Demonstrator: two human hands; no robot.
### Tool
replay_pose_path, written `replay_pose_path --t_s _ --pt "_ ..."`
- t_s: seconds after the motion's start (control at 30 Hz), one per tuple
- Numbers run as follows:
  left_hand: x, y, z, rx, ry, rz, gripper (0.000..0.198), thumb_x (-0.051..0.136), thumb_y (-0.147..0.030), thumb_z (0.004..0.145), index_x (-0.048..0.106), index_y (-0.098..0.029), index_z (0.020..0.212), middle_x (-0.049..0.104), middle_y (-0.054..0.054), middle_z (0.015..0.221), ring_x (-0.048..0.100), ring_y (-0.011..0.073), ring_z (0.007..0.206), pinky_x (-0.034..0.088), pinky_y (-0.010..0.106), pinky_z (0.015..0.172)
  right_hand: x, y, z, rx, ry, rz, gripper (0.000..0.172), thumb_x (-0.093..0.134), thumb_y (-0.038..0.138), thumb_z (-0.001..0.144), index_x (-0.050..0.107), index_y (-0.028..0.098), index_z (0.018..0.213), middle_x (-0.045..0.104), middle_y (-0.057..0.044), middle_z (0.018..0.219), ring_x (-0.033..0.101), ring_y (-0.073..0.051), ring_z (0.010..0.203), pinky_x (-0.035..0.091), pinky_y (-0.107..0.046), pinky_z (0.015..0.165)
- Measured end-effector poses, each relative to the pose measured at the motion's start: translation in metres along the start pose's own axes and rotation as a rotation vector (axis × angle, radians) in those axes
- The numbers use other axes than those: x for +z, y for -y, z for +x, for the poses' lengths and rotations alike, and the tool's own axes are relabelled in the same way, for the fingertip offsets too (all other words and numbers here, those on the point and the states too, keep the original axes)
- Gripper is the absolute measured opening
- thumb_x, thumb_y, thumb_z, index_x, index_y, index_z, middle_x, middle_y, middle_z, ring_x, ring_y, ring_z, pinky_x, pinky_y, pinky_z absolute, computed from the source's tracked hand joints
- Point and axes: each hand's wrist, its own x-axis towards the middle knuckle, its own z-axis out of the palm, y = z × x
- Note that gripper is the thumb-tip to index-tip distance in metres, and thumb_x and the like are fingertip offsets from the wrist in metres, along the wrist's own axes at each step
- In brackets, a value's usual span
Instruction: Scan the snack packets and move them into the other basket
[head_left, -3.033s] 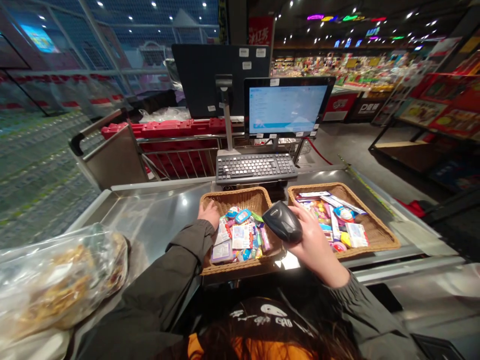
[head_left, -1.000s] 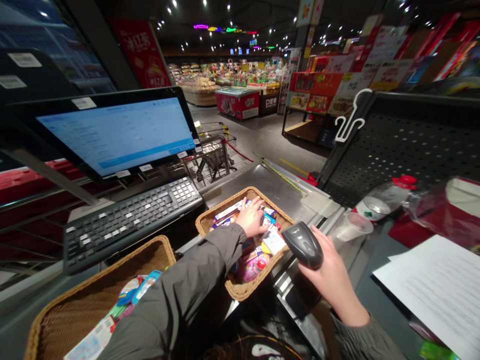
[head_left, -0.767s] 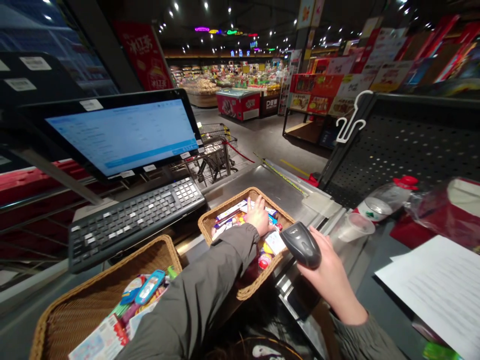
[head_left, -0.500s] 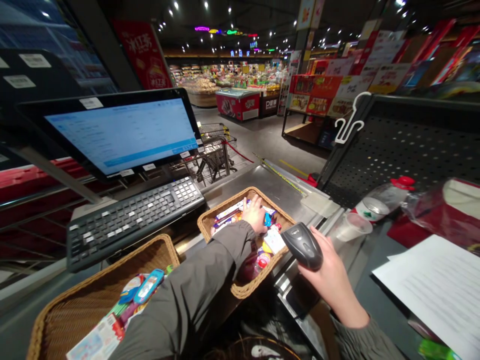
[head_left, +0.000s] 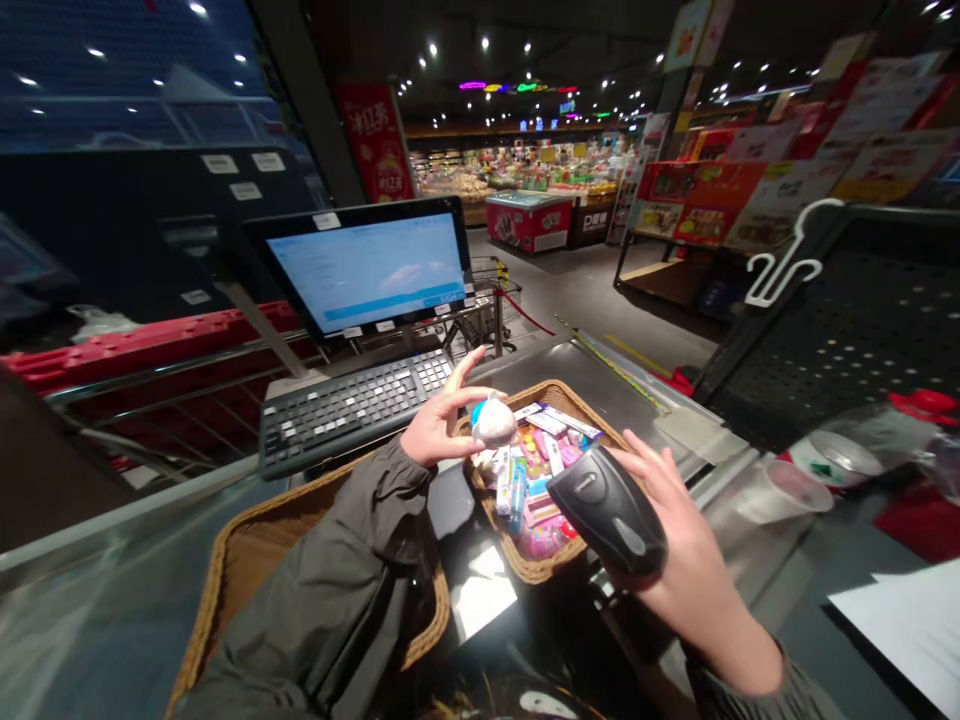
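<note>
My left hand [head_left: 435,425] is raised over the right wicker basket [head_left: 529,570] and pinches a small white and blue egg-shaped packet [head_left: 493,423] between thumb and fingers. My right hand [head_left: 675,545] grips a black handheld barcode scanner [head_left: 607,507], its head turned toward the packet. The basket below holds several small colourful candy and toy packets [head_left: 536,470]. My left sleeve crosses over the left wicker basket [head_left: 240,560], hiding its contents.
A black keyboard [head_left: 352,405] and a lit monitor [head_left: 367,265] stand behind the baskets on the steel checkout counter [head_left: 622,385]. A plastic cup [head_left: 780,490], a red-capped bottle [head_left: 862,445] and white paper [head_left: 907,625] lie at right. A black pegboard panel [head_left: 862,320] rises behind them.
My left hand has come up out of the right basket holding the egg-shaped packet. The scanner hand has moved closer in. The view has swung a little to the left.
</note>
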Motion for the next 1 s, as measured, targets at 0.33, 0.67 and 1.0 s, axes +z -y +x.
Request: replay_pose_path --t_s 0.33,0.67,1.0 --pt "-0.070 -0.051 -0.086 -0.197 -0.229 0.059 0.063 0.064 -0.069 0.073 0.075 -0.016 0.107 0.012 0.005 0.165 0.016 0.0383 0.149 0.026 0.050 0.119 0.030 0.072 0.036 -0.243 0.117 0.097 0.050 0.059 0.031 0.083 0.052 0.021 0.131 0.047 -0.015 0.144 0.026 -0.038 0.145 0.017 -0.071 0.114" --pt "-0.109 -0.098 -0.159 -0.202 -0.279 0.164 0.069 0.061 -0.073 0.072 0.076 -0.014 0.104 0.006 0.009 0.165 0.017 0.0399 0.148 0.031 0.046 0.117 0.052 0.128 0.046 -0.407 0.185 0.179 0.051 0.058 0.029 0.082 0.053 0.021 0.132 0.050 -0.015 0.141 0.029 -0.040 0.144 0.018 -0.072 0.113" --pt "-0.111 -0.114 -0.204 -0.329 -0.171 0.649 0.041 0.061 -0.047 0.083 0.069 -0.011 0.102 0.004 0.018 0.163 -0.003 0.0373 0.150 0.009 0.059 0.118 0.064 0.149 0.040 -0.435 0.221 0.187 0.051 0.058 0.024 0.080 0.053 0.021 0.131 0.048 -0.015 0.142 0.030 -0.038 0.144 0.021 -0.070 0.113"
